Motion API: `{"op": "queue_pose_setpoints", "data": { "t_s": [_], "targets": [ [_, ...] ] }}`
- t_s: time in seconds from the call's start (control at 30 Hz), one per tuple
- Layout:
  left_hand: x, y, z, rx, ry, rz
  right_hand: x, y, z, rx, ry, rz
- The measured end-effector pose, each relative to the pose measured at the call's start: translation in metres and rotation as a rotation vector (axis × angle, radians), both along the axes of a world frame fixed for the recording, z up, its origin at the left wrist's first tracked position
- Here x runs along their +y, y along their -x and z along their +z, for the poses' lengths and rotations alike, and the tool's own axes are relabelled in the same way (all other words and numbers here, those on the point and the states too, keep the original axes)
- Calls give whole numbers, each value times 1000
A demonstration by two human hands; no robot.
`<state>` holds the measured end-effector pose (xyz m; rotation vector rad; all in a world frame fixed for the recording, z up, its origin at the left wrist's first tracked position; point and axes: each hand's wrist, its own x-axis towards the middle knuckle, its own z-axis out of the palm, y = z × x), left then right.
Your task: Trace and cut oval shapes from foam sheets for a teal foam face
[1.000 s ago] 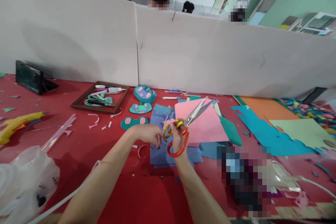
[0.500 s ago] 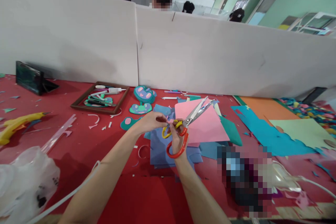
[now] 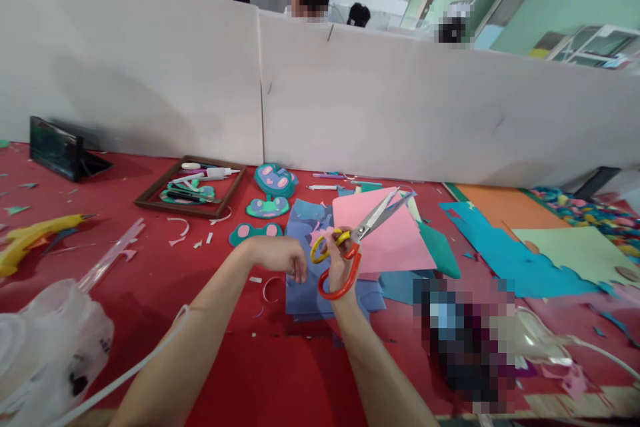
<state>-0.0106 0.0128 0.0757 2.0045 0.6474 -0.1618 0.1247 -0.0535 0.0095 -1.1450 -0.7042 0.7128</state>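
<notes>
Just changed: L hand [image 3: 280,255] has dropped away from the scissors [image 3: 357,233] handles, where it was half a sec ago. It now sits just left of them, apart.
Meaning for the work: cutting looks paused. Blades slightly parted, nothing clearly btw them.
L hand: fingers curled down; can't tell if it pinches a scrap.
R hand [image 3: 336,265]: thumb & fingers thru the handle loops, gripping.
Scissors: held above blue paper [image 3: 300,297], tips up-right over pink sheet [image 3: 400,240].
Wooden tray [image 3: 177,208]: far left on red table [image 3: 260,373]. Holds pens [image 3: 185,197], white tube [image 3: 213,173], teal cutouts [image 3: 200,188].
Plastic bag [image 3: 45,347]: near left corner, contents unclear.
</notes>
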Motion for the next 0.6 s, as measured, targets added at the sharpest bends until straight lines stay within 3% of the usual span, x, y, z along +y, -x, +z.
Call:
{"op": "queue_pose_setpoints", "data": {
  "t_s": [0.07,0.27,0.37,0.47,0.6],
  "targets": [
    [-4,-2,2,31,-32,-58,0,0,0,2,2,6],
    [-6,-4,9,84,-61,74,1,0,-3,31,-10,13],
    [-5,-5,7,63,-215,130,2,-1,-3,32,-1,23],
    [-2,-10,3,13,-344,263,2,-1,-1,18,-14,23],
    [2,-18,-4,-157,-303,501,2,-1,1,15,-31,27]
  ]
}}
